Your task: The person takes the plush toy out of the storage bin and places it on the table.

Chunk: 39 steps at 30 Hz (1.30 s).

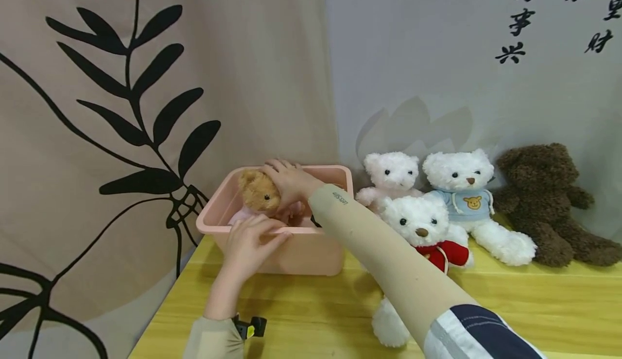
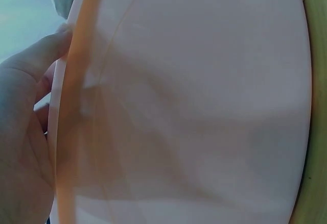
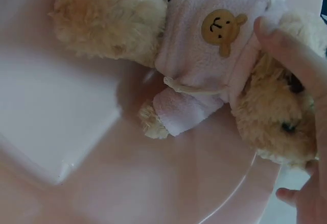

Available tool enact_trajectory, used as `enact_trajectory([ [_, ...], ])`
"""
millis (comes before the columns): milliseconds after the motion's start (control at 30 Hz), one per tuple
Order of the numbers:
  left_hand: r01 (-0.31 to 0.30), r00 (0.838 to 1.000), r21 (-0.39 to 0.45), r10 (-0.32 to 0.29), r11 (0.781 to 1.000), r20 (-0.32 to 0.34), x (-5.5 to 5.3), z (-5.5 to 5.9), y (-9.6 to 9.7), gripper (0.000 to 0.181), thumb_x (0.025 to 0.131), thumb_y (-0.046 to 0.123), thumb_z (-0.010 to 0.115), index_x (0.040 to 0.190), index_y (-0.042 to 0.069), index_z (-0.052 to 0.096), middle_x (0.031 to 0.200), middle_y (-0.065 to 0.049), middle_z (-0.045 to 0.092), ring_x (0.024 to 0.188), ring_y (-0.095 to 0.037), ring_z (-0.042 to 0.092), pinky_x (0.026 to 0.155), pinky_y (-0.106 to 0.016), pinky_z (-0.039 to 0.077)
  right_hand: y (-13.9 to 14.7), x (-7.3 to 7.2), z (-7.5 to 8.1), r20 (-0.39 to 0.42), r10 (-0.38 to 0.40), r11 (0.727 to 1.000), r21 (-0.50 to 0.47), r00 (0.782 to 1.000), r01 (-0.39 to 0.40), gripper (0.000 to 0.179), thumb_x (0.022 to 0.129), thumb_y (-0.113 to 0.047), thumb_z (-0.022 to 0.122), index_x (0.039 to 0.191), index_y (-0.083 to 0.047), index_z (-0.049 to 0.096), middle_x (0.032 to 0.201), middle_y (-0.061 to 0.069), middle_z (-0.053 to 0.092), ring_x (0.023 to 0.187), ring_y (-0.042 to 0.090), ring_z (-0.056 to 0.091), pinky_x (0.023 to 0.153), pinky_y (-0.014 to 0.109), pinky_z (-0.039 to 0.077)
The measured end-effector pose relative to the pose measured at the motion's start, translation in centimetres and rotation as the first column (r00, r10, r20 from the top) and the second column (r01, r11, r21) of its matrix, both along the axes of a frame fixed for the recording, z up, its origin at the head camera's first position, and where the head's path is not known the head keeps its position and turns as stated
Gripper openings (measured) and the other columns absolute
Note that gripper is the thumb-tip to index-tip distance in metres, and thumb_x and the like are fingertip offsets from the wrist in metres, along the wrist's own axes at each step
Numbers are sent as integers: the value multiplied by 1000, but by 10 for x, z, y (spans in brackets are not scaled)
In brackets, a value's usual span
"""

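A pink plastic bin (image 1: 301, 253) stands at the table's left end, with a light-brown teddy bear (image 1: 257, 191) inside. My right hand (image 1: 290, 182) reaches into it and grips the bear by the head. In the right wrist view the bear (image 3: 212, 35) lies on its back, wearing a pale pink sweater with a bear-face patch (image 3: 222, 28); thumb and fingers sit on either side of its head. At the bin's near rim, my left hand (image 1: 247, 248) holds on, its thumb (image 2: 43, 50) by the edge and other fingers behind the rim.
Right of the bin sit several plush bears: a pale pink one (image 1: 389, 173), a white one in blue (image 1: 457, 173), a white one in red (image 1: 418, 218) partly behind my right forearm, and a dark brown one (image 1: 539, 202). A printed curtain (image 1: 272, 78) hangs behind the wooden table (image 1: 311, 316).
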<state>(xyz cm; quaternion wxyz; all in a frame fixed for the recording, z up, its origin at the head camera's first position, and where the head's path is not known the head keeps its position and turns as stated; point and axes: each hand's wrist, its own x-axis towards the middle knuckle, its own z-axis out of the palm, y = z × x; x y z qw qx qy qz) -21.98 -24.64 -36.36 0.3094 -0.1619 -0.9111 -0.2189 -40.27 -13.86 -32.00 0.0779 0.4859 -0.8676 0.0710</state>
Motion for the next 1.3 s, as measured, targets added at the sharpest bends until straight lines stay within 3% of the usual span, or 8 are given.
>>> enact_trajectory([
  [200,26,1000,1,-26,1000,-7,-3,5,7,18,85,40,73,94,25,74,85,14,63,84,-10,59,77,-36,36,11,2,11,12,-45,999,-12,999,45,114,60,-67,80,152,-33,22,145,-1,38,132,26,36,103,59,30],
  [367,26,999,-7,-26,1000,-25,-4,6,9,18,84,39,74,93,23,74,87,12,65,89,-14,60,81,-39,37,13,4,21,17,-66,997,-25,998,67,105,62,-58,82,150,-34,31,136,0,42,124,25,40,98,61,33],
  [600,26,998,-12,-27,1000,-49,-4,3,5,18,83,37,75,93,22,75,88,10,67,86,-14,59,79,-39,36,19,5,52,-14,-71,996,-52,997,70,94,66,-39,83,148,-30,38,131,0,46,114,21,45,93,42,42],
  [900,-4,999,-20,3,1000,-44,-2,-5,2,20,82,36,76,94,20,75,81,11,63,75,-12,55,71,-34,34,58,3,121,50,-76,970,-226,996,86,96,65,-18,81,149,-27,36,136,3,41,116,22,44,89,39,44],
  [1133,-5,1000,-8,5,1000,-31,-1,-7,3,18,83,37,75,94,23,75,79,13,61,73,-10,52,69,-33,31,111,11,190,12,-123,960,-250,992,122,95,68,-16,80,150,-21,34,132,8,40,109,22,45,88,38,43],
  [1300,9,999,7,-8,1000,-38,-1,-5,0,19,84,36,75,97,22,76,80,13,62,73,-10,52,70,-34,30,156,24,229,-10,-187,948,-263,982,177,93,70,-12,78,151,-21,33,133,10,38,111,25,46,91,42,42],
])
